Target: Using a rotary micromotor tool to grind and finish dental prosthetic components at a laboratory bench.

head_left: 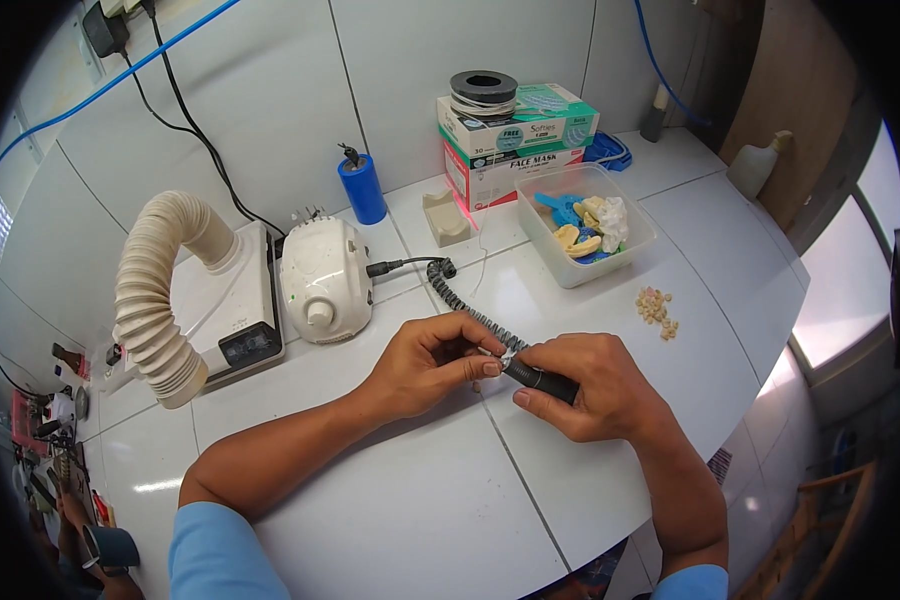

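A black pen-like rotary handpiece (538, 378) lies in my right hand (602, 385), whose fingers are wrapped round it. Its narrower end points left, toward my left hand (432, 368). My left thumb and fingertips are pinched together at that tip, on a small pale piece (507, 360) too tiny to name. Both hands are just above the white tiled table. A coiled grey cord (475, 315) runs from a white control box (327, 280) with a round knob and disappears behind my hands.
A white machine (235, 340) with a ribbed hose (145, 300) stands left. Behind are a blue cylinder (362, 190), stacked mask boxes (515, 160) with a wire spool (483, 92), and a clear tub (600, 265) of moulded pieces. Small tooth-like bits (656, 310) lie right.
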`<state>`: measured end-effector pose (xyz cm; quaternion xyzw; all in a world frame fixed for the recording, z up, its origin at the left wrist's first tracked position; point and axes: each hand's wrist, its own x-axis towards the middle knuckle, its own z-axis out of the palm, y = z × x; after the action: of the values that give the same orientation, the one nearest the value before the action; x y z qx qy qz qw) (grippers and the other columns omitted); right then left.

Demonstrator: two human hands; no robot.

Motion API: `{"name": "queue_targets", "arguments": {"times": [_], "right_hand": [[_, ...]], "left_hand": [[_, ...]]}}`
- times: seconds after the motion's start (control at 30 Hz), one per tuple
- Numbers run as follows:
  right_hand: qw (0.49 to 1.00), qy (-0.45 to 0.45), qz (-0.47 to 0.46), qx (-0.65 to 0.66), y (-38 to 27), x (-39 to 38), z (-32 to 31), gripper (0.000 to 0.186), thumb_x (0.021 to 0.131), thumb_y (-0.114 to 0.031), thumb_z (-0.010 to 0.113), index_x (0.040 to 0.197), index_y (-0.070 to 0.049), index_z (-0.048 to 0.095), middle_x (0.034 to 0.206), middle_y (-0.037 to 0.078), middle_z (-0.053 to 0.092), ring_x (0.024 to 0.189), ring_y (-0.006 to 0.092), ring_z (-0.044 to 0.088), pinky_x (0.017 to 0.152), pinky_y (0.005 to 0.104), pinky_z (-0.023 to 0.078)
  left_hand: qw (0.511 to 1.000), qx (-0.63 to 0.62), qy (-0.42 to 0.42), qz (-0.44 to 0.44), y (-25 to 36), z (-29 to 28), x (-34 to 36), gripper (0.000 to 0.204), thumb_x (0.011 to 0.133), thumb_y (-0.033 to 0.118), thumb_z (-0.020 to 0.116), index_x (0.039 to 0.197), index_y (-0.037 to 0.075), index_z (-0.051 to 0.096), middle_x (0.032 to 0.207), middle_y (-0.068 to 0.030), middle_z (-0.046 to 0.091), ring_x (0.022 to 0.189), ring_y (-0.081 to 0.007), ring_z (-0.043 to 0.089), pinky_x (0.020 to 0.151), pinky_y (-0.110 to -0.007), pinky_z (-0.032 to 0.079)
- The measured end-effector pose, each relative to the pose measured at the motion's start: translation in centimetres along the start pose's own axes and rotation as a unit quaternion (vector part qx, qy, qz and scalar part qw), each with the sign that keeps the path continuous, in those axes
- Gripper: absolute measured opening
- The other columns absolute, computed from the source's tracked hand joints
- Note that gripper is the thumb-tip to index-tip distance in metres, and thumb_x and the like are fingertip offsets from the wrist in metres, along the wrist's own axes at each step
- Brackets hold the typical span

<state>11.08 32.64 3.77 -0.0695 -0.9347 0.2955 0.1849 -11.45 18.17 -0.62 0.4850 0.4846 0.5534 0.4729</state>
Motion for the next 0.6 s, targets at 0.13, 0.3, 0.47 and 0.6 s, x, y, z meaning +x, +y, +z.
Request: {"name": "queue_targets", "arguments": {"times": [0.13,0.3,0.47,0.6], "right_hand": [[1.000,0.013,-0.003,0.012,0.16,-0.10,-0.11,0.024,0.090,-0.027,0.083,0.102,-0.007,0.078,0.075,0.010,0.070,0.069,0.0317,0.068,0.064,0.0439,0.051],[1.000,0.009,0.011,0.003,-0.19,0.02,-0.86,0.034,0.085,-0.024,0.086,0.107,0.001,0.080,0.083,0.016,0.075,0.071,0.0331,0.071,0.066,0.0413,0.054],[1.000,0.003,0.006,-0.006,0.18,-0.12,-0.60,0.029,0.088,-0.026,0.085,0.104,-0.003,0.079,0.079,0.013,0.072,0.070,0.0318,0.069,0.065,0.0423,0.052],[1.000,0.008,0.003,-0.011,0.32,-0.19,-0.53,0.025,0.090,-0.029,0.083,0.101,-0.008,0.077,0.075,0.009,0.068,0.069,0.0307,0.068,0.064,0.0436,0.050]], "left_hand": [[1.000,-0.024,0.009,0.009,-0.14,-0.17,0.05,0.013,0.101,0.005,0.080,0.111,-0.001,0.074,0.107,-0.0055,0.073,0.098,-0.0114,0.071,0.089,-0.030,0.060],[0.999,-0.018,0.044,0.011,-0.09,-0.27,-0.04,0.018,0.103,0.013,0.080,0.115,0.001,0.076,0.105,-0.0031,0.076,0.097,-0.0078,0.069,0.083,-0.026,0.056],[0.999,-0.028,0.041,0.008,0.10,-0.08,0.00,0.019,0.103,0.012,0.080,0.117,0.000,0.076,0.106,-0.0032,0.076,0.098,-0.0080,0.069,0.086,-0.026,0.056],[0.998,-0.037,0.040,-0.012,0.29,-0.09,0.01,0.016,0.101,0.007,0.081,0.115,0.000,0.075,0.109,-0.0049,0.074,0.100,-0.0108,0.070,0.091,-0.028,0.059]]}}
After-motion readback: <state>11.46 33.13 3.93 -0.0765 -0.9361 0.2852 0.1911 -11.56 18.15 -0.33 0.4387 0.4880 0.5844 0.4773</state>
